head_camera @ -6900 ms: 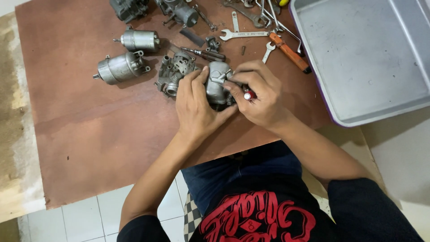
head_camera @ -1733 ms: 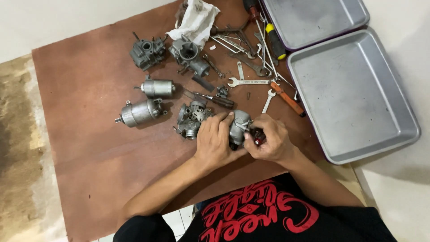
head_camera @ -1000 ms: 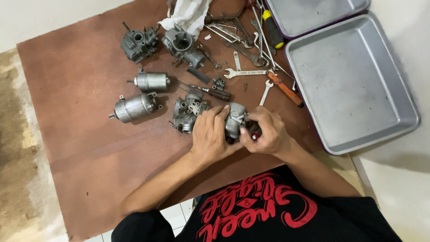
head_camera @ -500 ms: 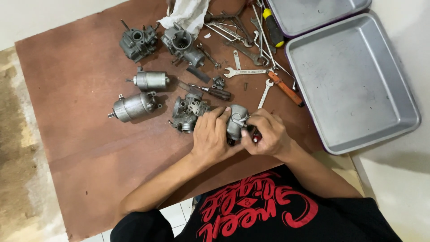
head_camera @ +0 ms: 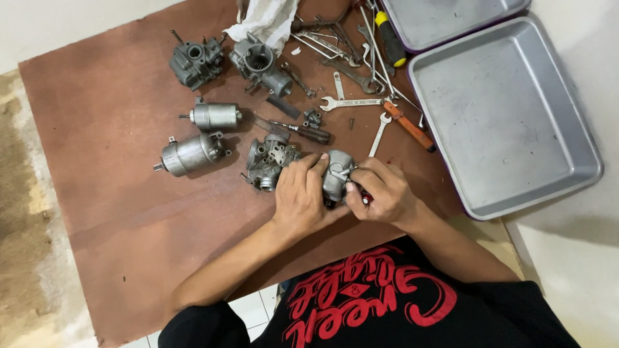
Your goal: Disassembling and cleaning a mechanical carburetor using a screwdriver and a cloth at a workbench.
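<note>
My left hand (head_camera: pixel 300 196) grips a small grey metal carburetor (head_camera: pixel 336 173) from its left side and holds it just above the brown board (head_camera: pixel 116 212). My right hand (head_camera: pixel 382 191) is closed around a red-handled tool (head_camera: pixel 365 197) and presses against the carburetor's right side; the tool's tip is hidden between my fingers. A second carburetor body (head_camera: pixel 267 161) lies on the board just left of my left hand.
Two cylindrical starter motors (head_camera: pixel 192 153) lie at the left, with two more carburetors (head_camera: pixel 195 61) and a white rag (head_camera: pixel 264 19) behind. Wrenches (head_camera: pixel 351 102), a dark screwdriver (head_camera: pixel 302 131) and an orange-handled tool (head_camera: pixel 409 125) lie ahead. Two metal trays (head_camera: pixel 503 109) sit at the right.
The view has shifted slightly. Both hands stay on the carburetor in the same grip, with only small finger movement.
</note>
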